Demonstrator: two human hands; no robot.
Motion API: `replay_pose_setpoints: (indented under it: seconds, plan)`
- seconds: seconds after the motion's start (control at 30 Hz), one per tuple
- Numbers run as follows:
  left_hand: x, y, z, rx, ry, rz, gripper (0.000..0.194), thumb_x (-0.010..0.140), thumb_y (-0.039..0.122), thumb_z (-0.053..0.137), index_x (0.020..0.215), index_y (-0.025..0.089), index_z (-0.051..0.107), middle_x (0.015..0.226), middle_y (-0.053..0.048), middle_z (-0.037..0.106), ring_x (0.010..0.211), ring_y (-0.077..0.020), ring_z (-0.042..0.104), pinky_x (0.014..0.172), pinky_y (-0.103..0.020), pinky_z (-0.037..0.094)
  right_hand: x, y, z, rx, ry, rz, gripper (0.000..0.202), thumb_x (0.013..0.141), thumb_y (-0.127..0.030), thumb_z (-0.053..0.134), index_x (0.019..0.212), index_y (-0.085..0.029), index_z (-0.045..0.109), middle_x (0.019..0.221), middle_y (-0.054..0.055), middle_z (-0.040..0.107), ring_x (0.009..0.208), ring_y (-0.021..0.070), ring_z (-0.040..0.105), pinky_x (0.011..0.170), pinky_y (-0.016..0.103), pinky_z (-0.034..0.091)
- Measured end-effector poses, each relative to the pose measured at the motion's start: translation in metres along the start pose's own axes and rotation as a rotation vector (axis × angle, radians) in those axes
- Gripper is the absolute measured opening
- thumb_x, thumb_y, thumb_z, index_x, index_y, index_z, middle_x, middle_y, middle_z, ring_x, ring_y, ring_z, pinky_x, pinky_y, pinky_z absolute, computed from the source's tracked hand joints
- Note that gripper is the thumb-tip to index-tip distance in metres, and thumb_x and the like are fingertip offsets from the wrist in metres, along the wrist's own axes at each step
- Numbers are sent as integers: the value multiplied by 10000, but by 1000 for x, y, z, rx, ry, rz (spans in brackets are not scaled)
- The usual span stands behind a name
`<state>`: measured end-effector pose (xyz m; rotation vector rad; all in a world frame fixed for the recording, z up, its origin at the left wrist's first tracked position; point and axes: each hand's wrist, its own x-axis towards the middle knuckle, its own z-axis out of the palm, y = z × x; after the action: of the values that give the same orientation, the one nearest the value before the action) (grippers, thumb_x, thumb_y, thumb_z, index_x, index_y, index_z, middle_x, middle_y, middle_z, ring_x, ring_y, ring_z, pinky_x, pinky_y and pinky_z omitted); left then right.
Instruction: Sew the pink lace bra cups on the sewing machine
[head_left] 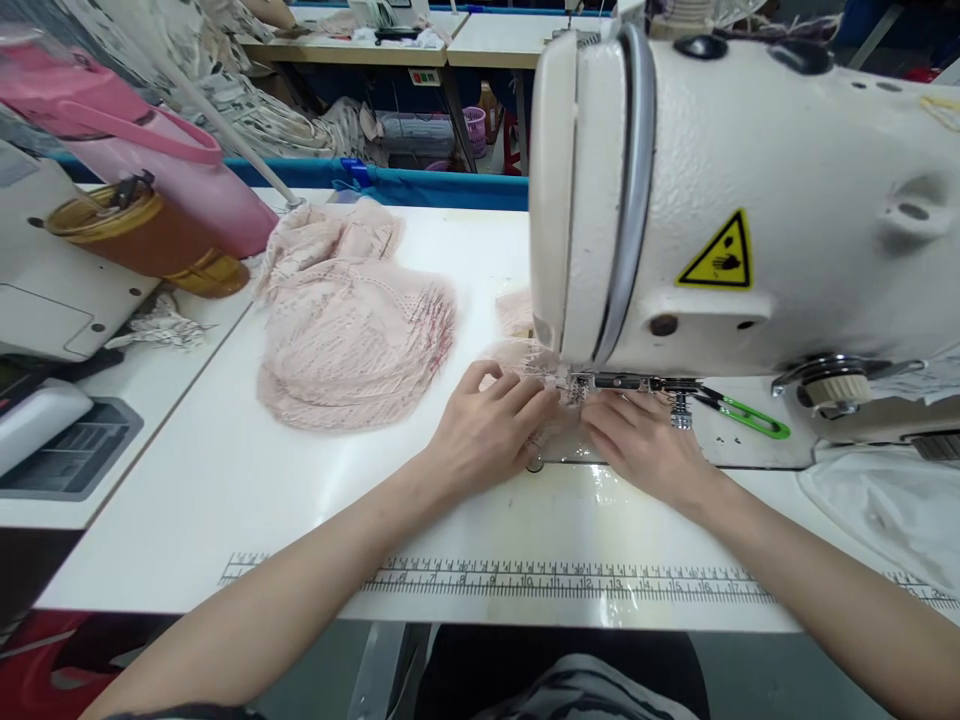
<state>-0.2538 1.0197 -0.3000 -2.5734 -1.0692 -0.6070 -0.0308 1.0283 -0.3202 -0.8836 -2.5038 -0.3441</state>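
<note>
A small piece of pale pink lacy fabric (517, 354) lies under the needle end of a white sewing machine (795, 190). My left hand (491, 425) is closed on this fabric with bent fingers, just left of the presser foot (577, 388). On the other side of the foot, my right hand (641, 440) has its fingers pressed together at the fabric's edge; the machine head partly hides their tips. A larger heap of the same pink fabric (352, 340) rests on the table to the left, apart from both hands.
Green-handled thread snips (750, 415) lie on the machine bed at right. A printed ruler (525, 580) runs along the table's front. White cloth (885, 510) sits at far right. At left stand a pink bottle (172, 165) and a brown container (150, 240).
</note>
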Motion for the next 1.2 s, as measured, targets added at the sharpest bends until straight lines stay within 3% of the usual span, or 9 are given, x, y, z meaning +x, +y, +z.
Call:
replay_pose_setpoints:
  seconds: [0.13, 0.23, 0.4, 0.63, 0.8, 0.9, 0.97, 1.07, 1.2]
  plan:
    - [0, -7, -7, 37, 46, 265, 214, 917, 142, 486, 751, 218, 599, 634, 64, 619, 557, -99, 524, 680, -304, 417, -3, -7, -2, 64, 14, -1, 170, 876, -88, 512, 933, -195, 632, 826, 3, 673, 843, 154, 584, 786, 311, 462]
    - [2, -6, -11, 96, 120, 373, 318, 933, 136, 521, 626, 215, 544, 564, 81, 542, 527, -86, 461, 644, -275, 404, -1, -12, -9, 116, 56, -66, 164, 874, -87, 543, 912, -215, 639, 726, -19, 639, 790, 140, 577, 883, 324, 481]
    - [2, -2, -14, 63, 196, 408, 333, 900, 113, 570, 583, 206, 530, 566, 67, 521, 535, -97, 444, 614, -277, 406, 2, -15, -16, 225, 133, -180, 109, 851, -116, 629, 817, -220, 637, 719, -45, 657, 737, 120, 567, 978, 343, 480]
    - [1, 2, -16, 37, 189, 417, 358, 918, 99, 530, 577, 207, 524, 559, 64, 498, 534, -96, 433, 602, -278, 407, -1, -13, -16, 277, 176, -181, 30, 848, -189, 682, 859, -203, 658, 841, -6, 699, 828, 140, 605, 966, 374, 506]
    - [0, 2, -16, 17, 159, 433, 340, 908, 90, 549, 587, 198, 518, 567, 57, 522, 541, -98, 456, 601, -279, 414, -1, -14, -18, 304, 160, -190, 143, 831, -56, 657, 859, -195, 677, 887, 3, 721, 878, 140, 627, 1007, 356, 490]
    - [-1, 2, -12, -38, 95, 397, 231, 930, 122, 518, 723, 193, 592, 735, 19, 652, 705, -125, 585, 691, -287, 478, -1, -15, -18, 311, 170, -212, 116, 827, -63, 669, 872, -169, 686, 909, 11, 733, 904, 152, 652, 933, 321, 541]
    - [-2, 3, -7, -111, 2, 311, 172, 953, 184, 469, 953, 154, 638, 1020, -57, 704, 976, -181, 631, 865, -325, 511, 0, -15, -18, 295, 180, -228, 80, 846, -89, 660, 856, -164, 685, 878, 1, 737, 876, 150, 668, 854, 302, 573]
    - [-6, 4, 0, -204, -167, 191, 425, 952, 289, 441, 1287, 38, 513, 1346, -172, 565, 1270, -258, 515, 1058, -395, 448, 2, -15, -19, 291, 177, -230, 71, 871, -112, 640, 859, -161, 690, 868, -7, 743, 851, 143, 684, 820, 294, 587]
    - [-9, 5, 6, -209, -276, 136, 569, 935, 350, 446, 1409, 36, 411, 1438, -183, 475, 1332, -288, 463, 1088, -432, 427, 2, -14, -18, 272, 181, -218, 82, 874, -106, 634, 890, -155, 697, 878, -13, 747, 823, 133, 694, 797, 280, 595]
